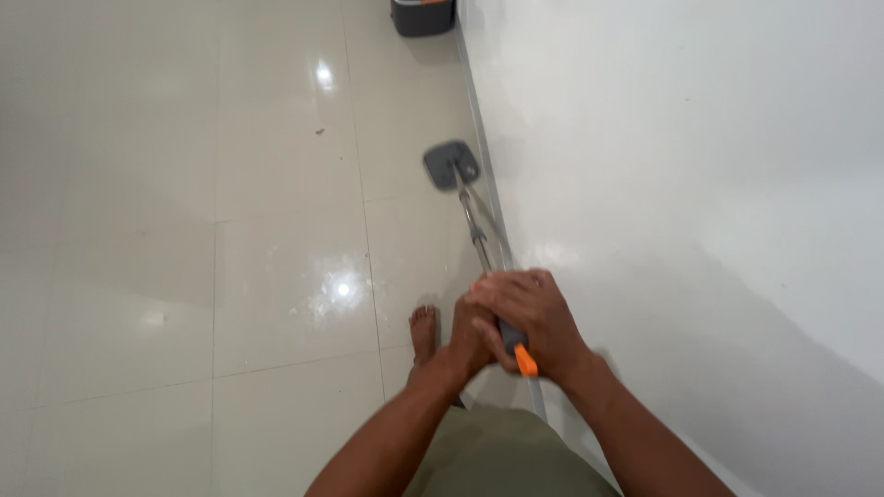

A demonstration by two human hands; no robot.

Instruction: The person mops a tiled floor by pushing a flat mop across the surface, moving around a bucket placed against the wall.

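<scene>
I hold a mop by its metal pole [473, 225]. The pole ends in a grey and orange grip [521, 354] near my waist. My right hand [534, 317] is wrapped over the top of that grip. My left hand [468, 340] clasps the pole just below and left of it, partly hidden behind the right hand. The flat grey mop head [450, 164] rests on the glossy tiled floor [276, 276], close to the foot of the white wall [681, 184]. A bare foot [424, 333] of mine shows beneath my hands.
A dark grey bucket with an orange part [423, 16] stands on the floor against the wall at the top of the view. A small dark speck [319, 132] lies on a tile. Ceiling lights reflect off the floor.
</scene>
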